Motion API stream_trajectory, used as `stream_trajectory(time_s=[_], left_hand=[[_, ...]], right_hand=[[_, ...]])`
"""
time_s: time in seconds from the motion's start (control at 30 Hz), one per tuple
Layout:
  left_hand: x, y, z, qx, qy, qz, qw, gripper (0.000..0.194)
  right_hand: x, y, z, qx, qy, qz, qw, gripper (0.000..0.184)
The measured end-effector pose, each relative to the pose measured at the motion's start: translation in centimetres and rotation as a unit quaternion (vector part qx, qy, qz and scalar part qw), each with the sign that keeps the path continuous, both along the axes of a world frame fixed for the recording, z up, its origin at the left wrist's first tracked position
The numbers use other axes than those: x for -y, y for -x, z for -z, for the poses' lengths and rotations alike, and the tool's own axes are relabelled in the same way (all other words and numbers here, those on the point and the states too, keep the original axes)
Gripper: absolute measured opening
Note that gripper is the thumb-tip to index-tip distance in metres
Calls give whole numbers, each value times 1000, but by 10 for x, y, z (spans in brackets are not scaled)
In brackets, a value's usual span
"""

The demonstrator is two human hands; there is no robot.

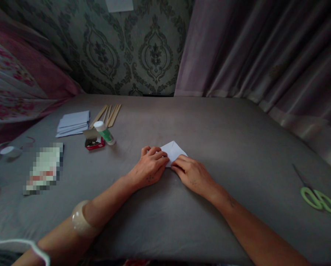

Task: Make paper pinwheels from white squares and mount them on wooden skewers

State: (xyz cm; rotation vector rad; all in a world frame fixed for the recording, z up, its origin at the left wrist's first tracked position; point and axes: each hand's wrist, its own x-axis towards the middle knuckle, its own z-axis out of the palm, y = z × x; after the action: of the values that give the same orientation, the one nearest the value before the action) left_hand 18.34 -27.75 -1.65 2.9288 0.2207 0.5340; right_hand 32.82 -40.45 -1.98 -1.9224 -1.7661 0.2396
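A small piece of folded white paper lies on the grey cloth in front of me, one corner pointing away. My left hand is over its left side, fingers curled and pressed to the paper's near part. On the right, my right hand pinches the near right edge with thumb and fingers. The two hands almost meet at the near edge, and they hide the paper's lower corners. A crease runs down from the far corner. A pale bangle circles my left forearm.
Left of the paper stand a glue stick and an open small red box. Behind them are wooden sticks and a stack of white paper. Green-handled scissors lie far right. A white cord crosses the lower left.
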Motion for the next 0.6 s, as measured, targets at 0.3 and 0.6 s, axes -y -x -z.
stream_trajectory(time_s=[0.3,0.6], left_hand=[[-1,-1,1,-8,17,3,1000,28],[0,-1,3,-6,9,8,1000,27]], right_hand=[[-8,-4,6,-111,-29,67,991,13],[-15,-2,10,-132,-44,119,983,13]])
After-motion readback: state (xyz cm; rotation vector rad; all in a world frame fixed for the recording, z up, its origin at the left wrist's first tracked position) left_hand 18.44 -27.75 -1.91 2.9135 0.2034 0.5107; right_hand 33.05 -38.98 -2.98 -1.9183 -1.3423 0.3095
